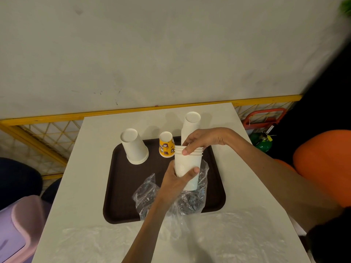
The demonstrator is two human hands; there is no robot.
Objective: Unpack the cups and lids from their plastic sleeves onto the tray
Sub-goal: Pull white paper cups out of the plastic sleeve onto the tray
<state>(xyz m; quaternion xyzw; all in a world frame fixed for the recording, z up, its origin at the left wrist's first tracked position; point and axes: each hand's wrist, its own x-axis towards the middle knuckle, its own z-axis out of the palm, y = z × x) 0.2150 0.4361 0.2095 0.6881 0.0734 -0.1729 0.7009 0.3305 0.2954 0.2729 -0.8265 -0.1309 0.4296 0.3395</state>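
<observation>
A clear plastic sheet lies on the near counter, and just beyond it a crumpled plastic sleeve sits on the dark tray. Over the sleeve, the left hand has its fingers clamped round the lower body of an upright stack of white cups, while the right hand pinches the stack's rims. Three lots of upturned cups stand along the tray's far side.

upturned cup stacks crowd tray back, left-front bare
</observation>
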